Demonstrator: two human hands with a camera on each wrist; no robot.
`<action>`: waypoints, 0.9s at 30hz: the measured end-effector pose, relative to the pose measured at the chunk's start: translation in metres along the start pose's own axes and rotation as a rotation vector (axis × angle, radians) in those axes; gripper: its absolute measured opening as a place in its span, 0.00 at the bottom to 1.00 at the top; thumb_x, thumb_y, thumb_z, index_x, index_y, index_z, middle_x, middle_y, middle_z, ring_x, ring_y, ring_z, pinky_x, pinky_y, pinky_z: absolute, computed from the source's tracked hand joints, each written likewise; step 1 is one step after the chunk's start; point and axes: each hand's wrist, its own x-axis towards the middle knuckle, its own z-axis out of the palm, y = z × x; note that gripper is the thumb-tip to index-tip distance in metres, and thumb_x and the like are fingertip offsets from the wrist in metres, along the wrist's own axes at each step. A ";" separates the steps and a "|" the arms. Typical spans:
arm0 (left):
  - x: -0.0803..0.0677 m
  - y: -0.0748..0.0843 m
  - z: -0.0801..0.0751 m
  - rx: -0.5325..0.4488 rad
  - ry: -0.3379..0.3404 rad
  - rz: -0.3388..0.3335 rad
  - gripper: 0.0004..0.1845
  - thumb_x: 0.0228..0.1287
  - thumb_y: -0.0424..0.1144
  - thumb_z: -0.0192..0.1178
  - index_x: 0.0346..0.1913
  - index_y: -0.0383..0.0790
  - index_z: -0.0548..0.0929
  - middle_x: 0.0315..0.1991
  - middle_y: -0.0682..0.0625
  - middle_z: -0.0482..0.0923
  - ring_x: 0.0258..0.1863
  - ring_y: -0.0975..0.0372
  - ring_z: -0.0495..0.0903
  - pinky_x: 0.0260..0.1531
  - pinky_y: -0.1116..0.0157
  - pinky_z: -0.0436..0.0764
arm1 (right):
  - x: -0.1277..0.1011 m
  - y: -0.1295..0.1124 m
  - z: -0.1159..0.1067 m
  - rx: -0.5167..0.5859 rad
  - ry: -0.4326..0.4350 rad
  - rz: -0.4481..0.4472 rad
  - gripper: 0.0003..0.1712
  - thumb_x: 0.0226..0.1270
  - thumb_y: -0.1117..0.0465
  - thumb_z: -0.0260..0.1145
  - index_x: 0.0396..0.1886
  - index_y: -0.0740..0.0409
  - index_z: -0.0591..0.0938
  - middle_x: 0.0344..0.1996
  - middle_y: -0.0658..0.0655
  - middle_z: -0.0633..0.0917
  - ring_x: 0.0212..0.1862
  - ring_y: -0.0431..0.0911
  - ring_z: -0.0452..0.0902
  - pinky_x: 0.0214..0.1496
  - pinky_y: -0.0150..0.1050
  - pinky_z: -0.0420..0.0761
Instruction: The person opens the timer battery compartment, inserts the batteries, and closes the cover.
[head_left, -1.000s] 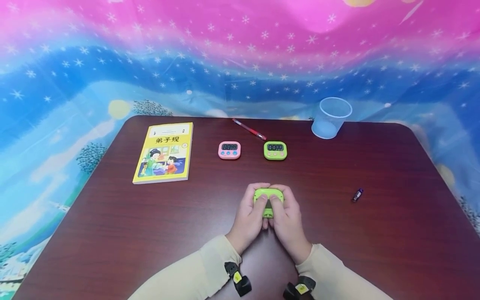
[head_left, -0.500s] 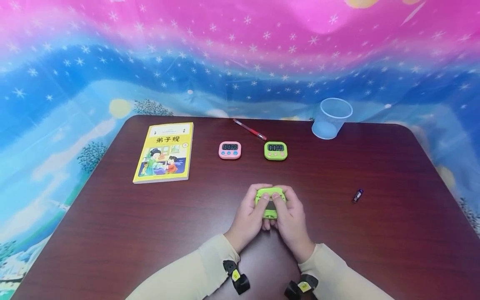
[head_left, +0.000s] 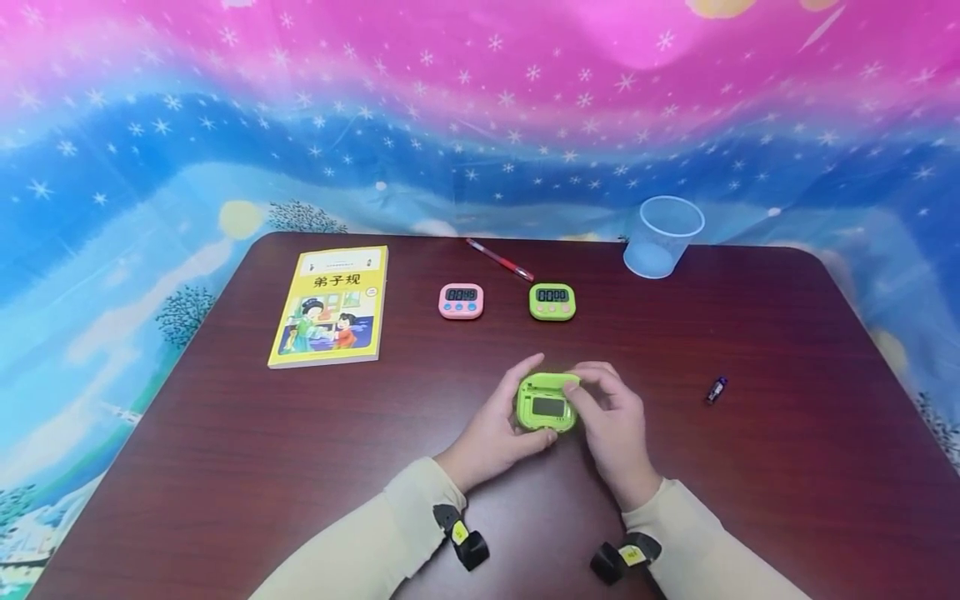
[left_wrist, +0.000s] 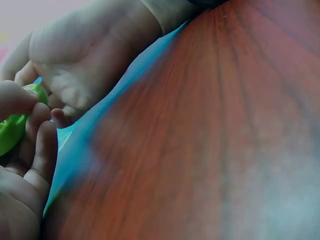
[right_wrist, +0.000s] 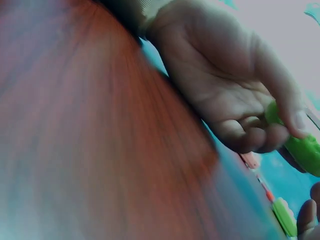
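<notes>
Cradling the green timer [head_left: 546, 403] above the counter [head_left: 750, 467], left hand [head_left: 491, 429] and right hand [head_left: 615, 425] keep fingers curled round its edges (light, rigid, smooth plastic, probably best pinched at the sides)

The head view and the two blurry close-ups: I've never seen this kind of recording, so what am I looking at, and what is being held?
No machine here: a person works with two bare hands. The wide picture comes from a camera on the head, looking down at a dark wooden table. The two close-ups come from cameras strapped to each wrist, so they see palms and tabletop from very near.

The left hand cradles a green timer, and the right hand has a fingertip grip on its top edge. In the right wrist view the timer is the green shape at the fingertips.

Also on the table: a yellow book, a pink timer, a second green timer, a red pen, a clear cup and a small dark object, too small to identify.
</notes>
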 end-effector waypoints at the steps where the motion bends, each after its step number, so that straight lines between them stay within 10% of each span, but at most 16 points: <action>1: 0.000 0.000 0.000 0.002 -0.010 0.005 0.48 0.59 0.21 0.65 0.78 0.45 0.53 0.64 0.42 0.71 0.52 0.61 0.80 0.53 0.63 0.83 | 0.001 0.000 -0.002 0.026 0.005 0.012 0.05 0.66 0.78 0.62 0.38 0.76 0.84 0.41 0.63 0.80 0.48 0.49 0.78 0.53 0.32 0.79; 13: 0.001 0.000 -0.004 0.051 0.050 -0.070 0.44 0.57 0.25 0.71 0.74 0.43 0.60 0.59 0.41 0.77 0.51 0.59 0.83 0.50 0.65 0.84 | 0.010 -0.001 -0.030 0.067 0.070 0.199 0.10 0.71 0.70 0.63 0.42 0.78 0.82 0.25 0.55 0.83 0.29 0.44 0.78 0.33 0.34 0.83; 27: 0.000 -0.001 -0.020 0.054 0.045 -0.039 0.47 0.56 0.21 0.69 0.76 0.41 0.58 0.59 0.40 0.78 0.51 0.57 0.83 0.49 0.63 0.85 | 0.039 0.006 -0.079 -0.383 -0.097 0.185 0.18 0.64 0.64 0.73 0.52 0.67 0.86 0.31 0.56 0.89 0.30 0.38 0.84 0.33 0.31 0.85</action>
